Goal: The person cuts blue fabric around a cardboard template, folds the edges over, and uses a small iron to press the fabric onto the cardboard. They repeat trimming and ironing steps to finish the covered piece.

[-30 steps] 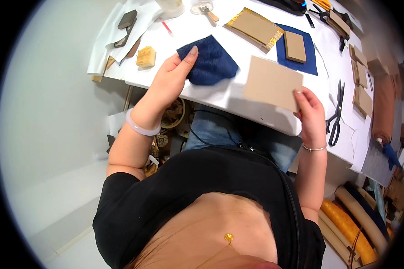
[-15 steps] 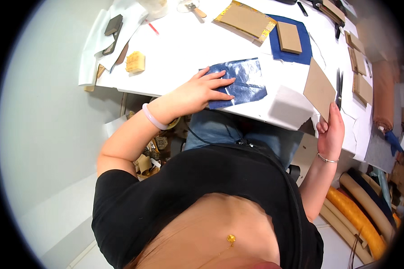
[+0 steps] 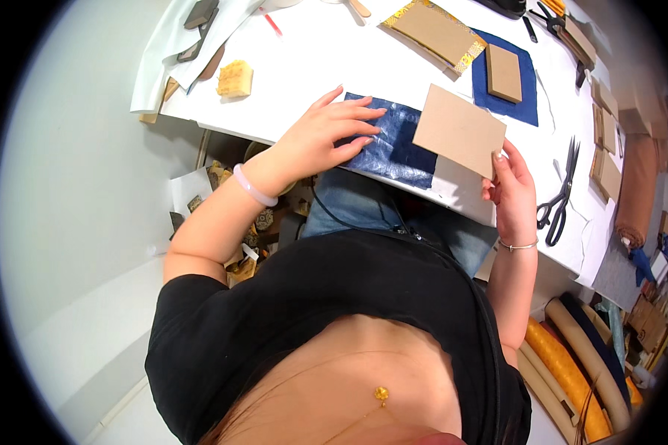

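White worktop (image 3: 393, 70) carries a dark blue cloth (image 3: 393, 144) at its near edge; the left hand (image 3: 326, 133) lies flat on the cloth's left part, fingers spread. Right hand (image 3: 512, 193) pinches a tan cardboard sheet (image 3: 460, 130) by its near right corner, over the cloth's right side, black scissors (image 3: 560, 196) just beside

The dark blue cloth rectangle (image 3: 393, 144) under the left hand (image 3: 323, 137) has a faint sheen and a slightly crinkled, woven surface. The plain tan cardboard sheet (image 3: 460, 130) pinched in the right hand (image 3: 512, 193) looks matt, smooth and stiff. The white worktable (image 3: 349, 67) is covered with flat, matt paper. The black-handled scissors (image 3: 560, 196) have dull dark metal blades and smooth plastic grips. The small yellow sponge block (image 3: 235, 78) looks porous and rough.
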{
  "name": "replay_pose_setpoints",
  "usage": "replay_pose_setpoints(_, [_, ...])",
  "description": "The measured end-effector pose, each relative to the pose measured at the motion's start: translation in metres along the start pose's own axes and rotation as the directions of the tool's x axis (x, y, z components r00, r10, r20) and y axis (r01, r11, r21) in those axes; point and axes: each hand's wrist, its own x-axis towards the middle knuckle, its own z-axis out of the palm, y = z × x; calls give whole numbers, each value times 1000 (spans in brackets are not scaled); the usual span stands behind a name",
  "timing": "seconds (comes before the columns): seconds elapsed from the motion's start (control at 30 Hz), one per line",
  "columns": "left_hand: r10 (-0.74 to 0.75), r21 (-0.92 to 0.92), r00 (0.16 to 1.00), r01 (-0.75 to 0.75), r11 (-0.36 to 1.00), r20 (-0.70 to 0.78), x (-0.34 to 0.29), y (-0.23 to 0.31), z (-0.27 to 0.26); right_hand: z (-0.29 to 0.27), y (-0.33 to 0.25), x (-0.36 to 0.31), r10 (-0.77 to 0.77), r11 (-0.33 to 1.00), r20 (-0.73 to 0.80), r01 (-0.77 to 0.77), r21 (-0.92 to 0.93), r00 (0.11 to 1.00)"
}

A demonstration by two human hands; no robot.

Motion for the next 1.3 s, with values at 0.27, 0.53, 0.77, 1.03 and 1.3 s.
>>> replay_pose_setpoints(0.27, [-246, -115, 945, 226, 967, -217, -26, 8, 25, 42, 12, -2, 75, 992, 131, -61, -109, 989])
replay_pose_setpoints(0.53, [-332, -128, 885, 307, 943, -325, -51, 7, 31, 76, 14, 6, 84, 963, 149, -42, -268, 985])
replay_pose_setpoints(0.77, [-292, -55, 906, 289, 956, -306, -57, 1, 40, 83, 23, 6, 51, 943, 115, -10, -332, 992])
replay_pose_setpoints(1.03, [-250, 4, 908, 266, 964, -337, -54, 1, 42, 92, 22, 0, -235, 725, 94, 239, -646, 967])
replay_pose_setpoints(1.3, [-208, 49, 900, 245, 968, -382, -54, -2, 47, 82, 19, -4, -360, 493, 71, 255, -832, 930])
